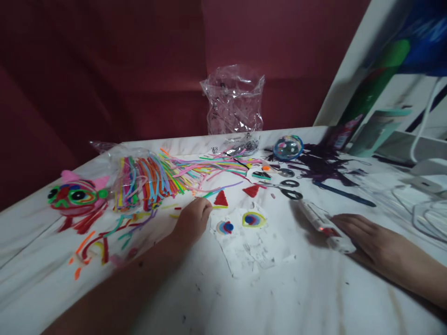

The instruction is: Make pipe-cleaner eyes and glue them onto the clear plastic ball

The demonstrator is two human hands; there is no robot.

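Note:
My left hand [193,220] rests on the white table [265,298] with its fingers curled, its fingertips beside a red triangle piece [220,199] and a thin teal strip. Whether it pinches anything is not clear. My right hand [363,235] lies flat on the table, fingers stretched, touching the end of a white glue stick [323,225]. Between the hands sits a white paper sheet [249,246] carrying two round, eye-like coloured pieces [253,219].
A pile of coloured strips in a plastic bag [146,179] lies at the left, beside a red and green craft face [77,197]. Scissors [286,184], a second red triangle [250,190], a clear crumpled bag [233,100], a round blue dish [288,147] and cables [426,204] are farther back.

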